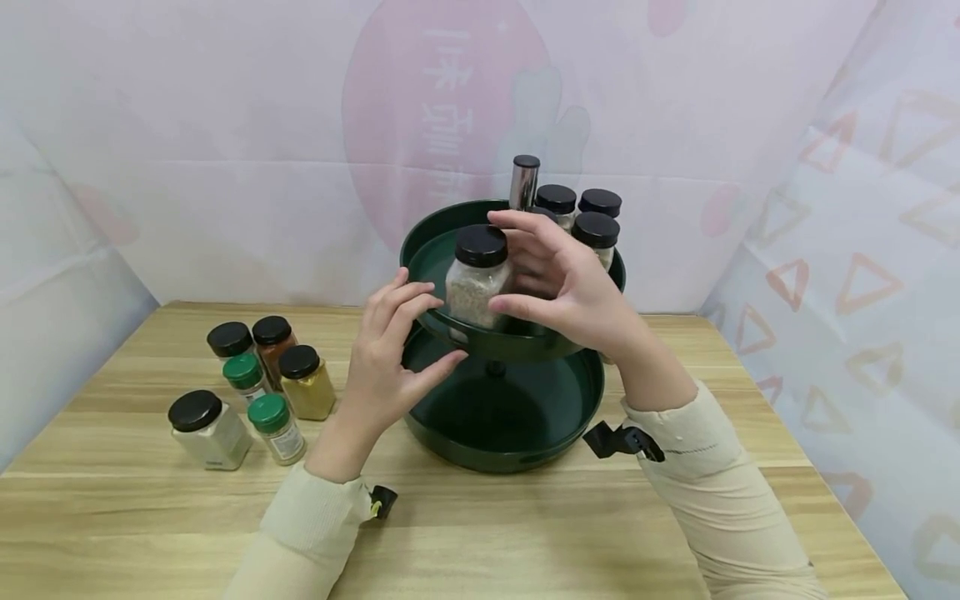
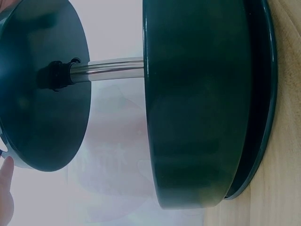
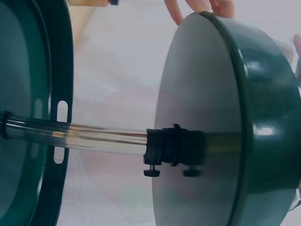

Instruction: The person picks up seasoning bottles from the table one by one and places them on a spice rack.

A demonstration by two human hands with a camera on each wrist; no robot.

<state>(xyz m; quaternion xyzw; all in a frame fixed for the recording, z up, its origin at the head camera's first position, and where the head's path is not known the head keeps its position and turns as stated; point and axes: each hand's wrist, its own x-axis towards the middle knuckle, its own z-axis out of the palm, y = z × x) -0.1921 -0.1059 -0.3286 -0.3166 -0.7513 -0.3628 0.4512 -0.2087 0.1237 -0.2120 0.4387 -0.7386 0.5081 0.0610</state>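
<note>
My right hand (image 1: 558, 279) holds a clear spice jar (image 1: 474, 292) with a black lid, its thumb across the jar's lower side and its fingers behind it. The jar is at the front of the upper tray (image 1: 438, 218) of a dark green two-tier rack, pale grainy contents showing. At the upper tray's left rim is my left hand (image 1: 386, 350), fingertips against the edge and thumb lower down by the front wall. Nothing shows within its spread fingers except the rim. The lower tray (image 1: 502, 417) stands on the table beneath.
Several black-lidded jars (image 1: 596, 229) stand at the upper tray's right side, beside the rack's metal post (image 1: 524, 179). Left on the wooden table (image 1: 480, 533) is a group of jars with black and green lids, among them a yellow one (image 1: 309, 387). A printed cloth (image 1: 247, 167) hangs behind.
</note>
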